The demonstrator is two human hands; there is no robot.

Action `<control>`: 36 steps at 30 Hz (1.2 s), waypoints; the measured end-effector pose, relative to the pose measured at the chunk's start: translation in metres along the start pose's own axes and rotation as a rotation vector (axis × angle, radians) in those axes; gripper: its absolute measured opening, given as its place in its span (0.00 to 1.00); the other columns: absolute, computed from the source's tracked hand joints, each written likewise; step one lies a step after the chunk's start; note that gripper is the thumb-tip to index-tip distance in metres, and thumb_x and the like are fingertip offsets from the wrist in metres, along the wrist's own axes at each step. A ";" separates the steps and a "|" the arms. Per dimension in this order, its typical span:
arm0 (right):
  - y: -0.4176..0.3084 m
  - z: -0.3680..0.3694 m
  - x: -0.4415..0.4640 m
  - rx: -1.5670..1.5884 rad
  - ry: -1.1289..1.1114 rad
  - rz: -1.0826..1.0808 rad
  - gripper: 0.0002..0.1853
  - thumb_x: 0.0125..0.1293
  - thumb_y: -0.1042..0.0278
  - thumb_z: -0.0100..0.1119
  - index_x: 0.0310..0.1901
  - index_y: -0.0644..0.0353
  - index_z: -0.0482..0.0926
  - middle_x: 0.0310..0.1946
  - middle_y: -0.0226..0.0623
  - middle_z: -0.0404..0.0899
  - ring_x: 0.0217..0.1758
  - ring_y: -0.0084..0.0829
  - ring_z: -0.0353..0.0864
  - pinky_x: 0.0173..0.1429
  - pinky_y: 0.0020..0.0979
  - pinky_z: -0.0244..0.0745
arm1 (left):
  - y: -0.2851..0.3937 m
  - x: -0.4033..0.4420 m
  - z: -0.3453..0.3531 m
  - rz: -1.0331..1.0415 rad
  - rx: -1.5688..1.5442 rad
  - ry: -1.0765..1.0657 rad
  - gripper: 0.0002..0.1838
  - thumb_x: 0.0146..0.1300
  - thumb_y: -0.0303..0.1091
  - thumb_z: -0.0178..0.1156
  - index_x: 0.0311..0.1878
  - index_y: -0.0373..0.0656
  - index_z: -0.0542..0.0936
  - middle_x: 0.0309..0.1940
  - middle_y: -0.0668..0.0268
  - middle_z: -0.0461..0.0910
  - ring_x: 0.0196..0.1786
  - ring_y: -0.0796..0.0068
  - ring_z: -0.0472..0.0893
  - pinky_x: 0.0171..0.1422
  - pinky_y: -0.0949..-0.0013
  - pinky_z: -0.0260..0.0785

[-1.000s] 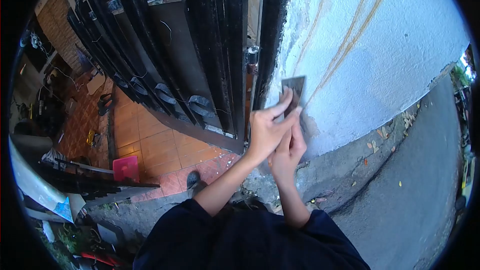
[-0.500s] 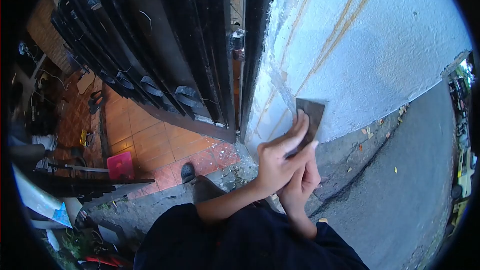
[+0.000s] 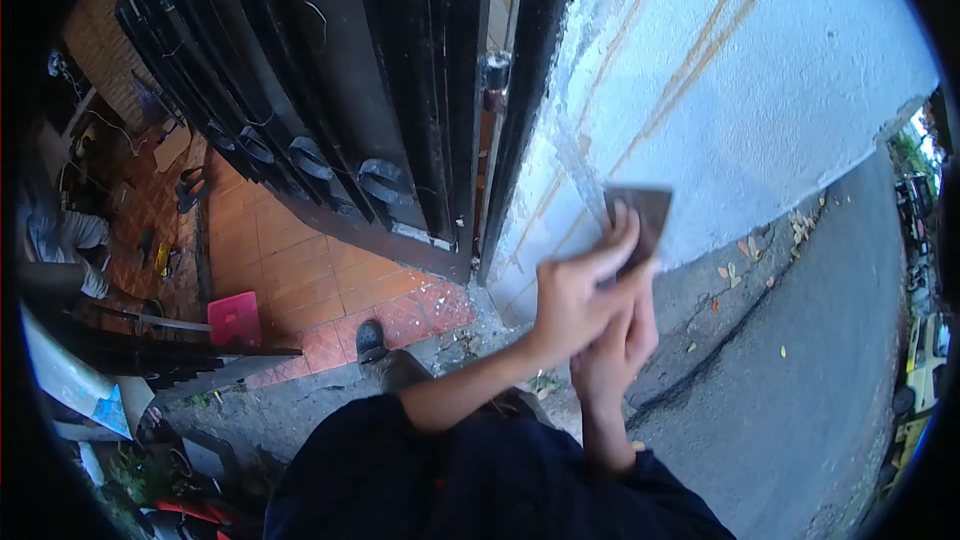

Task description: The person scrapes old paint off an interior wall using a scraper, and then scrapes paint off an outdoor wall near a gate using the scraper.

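Observation:
A putty knife (image 3: 645, 213) with a flat, dark metal blade is held against or very close to the white wall (image 3: 750, 140); exact contact is hard to tell. My left hand (image 3: 572, 308) closes around the knife, fingers laid along its blade. Just below and to the right, my right hand (image 3: 615, 355) is also closed, pressed together with the left; the handle is hidden inside the hands. Beside the blade, a rough grey patch (image 3: 578, 165) runs along the wall near its corner. Brown streaks (image 3: 690, 65) run down the paint.
A black metal gate (image 3: 415, 90) stands left of the wall, over orange floor tiles (image 3: 290, 265). Near the gate lie a pink plastic object (image 3: 234, 318) and dark sandals (image 3: 190, 188). Another person (image 3: 75, 240) is at far left. An asphalt road (image 3: 790, 360) with parked vehicles lies right.
The view has shifted, so the wall and gate appear farther right. Both hands and the putty knife appear slightly right and higher, still gripped the same way.

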State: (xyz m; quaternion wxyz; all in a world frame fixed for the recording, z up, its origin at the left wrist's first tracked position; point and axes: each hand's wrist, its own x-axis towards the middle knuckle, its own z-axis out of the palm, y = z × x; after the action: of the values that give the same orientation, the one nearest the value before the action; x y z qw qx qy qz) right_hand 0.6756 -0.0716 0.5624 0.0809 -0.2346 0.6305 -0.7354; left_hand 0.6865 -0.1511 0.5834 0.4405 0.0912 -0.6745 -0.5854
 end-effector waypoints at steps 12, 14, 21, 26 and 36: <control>0.005 0.019 -0.002 0.162 -0.032 0.134 0.19 0.73 0.70 0.37 0.61 0.68 0.63 0.45 0.40 0.75 0.38 0.17 0.76 0.33 0.17 0.71 | -0.015 0.008 -0.011 -0.032 -0.020 0.060 0.22 0.54 0.30 0.64 0.51 0.31 0.76 0.48 0.43 0.75 0.55 0.63 0.75 0.55 0.71 0.69; 0.007 0.026 -0.012 0.038 0.090 -0.064 0.19 0.71 0.72 0.39 0.61 0.71 0.64 0.37 0.33 0.76 0.29 0.14 0.72 0.30 0.15 0.66 | -0.012 -0.001 -0.017 0.118 0.052 -0.013 0.22 0.54 0.30 0.65 0.52 0.32 0.75 0.48 0.44 0.75 0.54 0.62 0.76 0.54 0.72 0.70; 0.010 0.039 0.010 0.074 0.060 -0.127 0.20 0.71 0.73 0.40 0.62 0.73 0.61 0.49 0.39 0.73 0.42 0.16 0.72 0.40 0.17 0.68 | -0.011 0.022 -0.024 -0.016 -0.037 -0.026 0.22 0.54 0.28 0.64 0.53 0.31 0.75 0.51 0.46 0.73 0.55 0.67 0.74 0.57 0.72 0.68; -0.007 0.034 0.005 0.264 0.015 0.037 0.21 0.72 0.73 0.38 0.64 0.70 0.59 0.55 0.41 0.70 0.48 0.22 0.73 0.50 0.23 0.70 | -0.011 0.018 -0.020 0.114 0.093 -0.055 0.23 0.53 0.30 0.65 0.53 0.32 0.75 0.50 0.46 0.74 0.55 0.66 0.74 0.57 0.72 0.67; -0.005 0.046 0.019 0.323 0.046 0.091 0.19 0.73 0.69 0.37 0.63 0.61 0.62 0.24 0.25 0.73 0.12 0.08 0.60 0.12 0.15 0.52 | -0.010 0.032 -0.021 -0.096 0.083 0.015 0.21 0.54 0.26 0.65 0.52 0.31 0.75 0.45 0.63 0.79 0.43 0.86 0.71 0.48 0.79 0.69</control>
State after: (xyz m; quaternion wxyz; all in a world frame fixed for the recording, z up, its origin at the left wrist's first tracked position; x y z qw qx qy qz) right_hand 0.6803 -0.1194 0.5764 0.1362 -0.1730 0.5156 -0.8281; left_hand 0.6784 -0.1895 0.5887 0.4129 0.1463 -0.6896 -0.5767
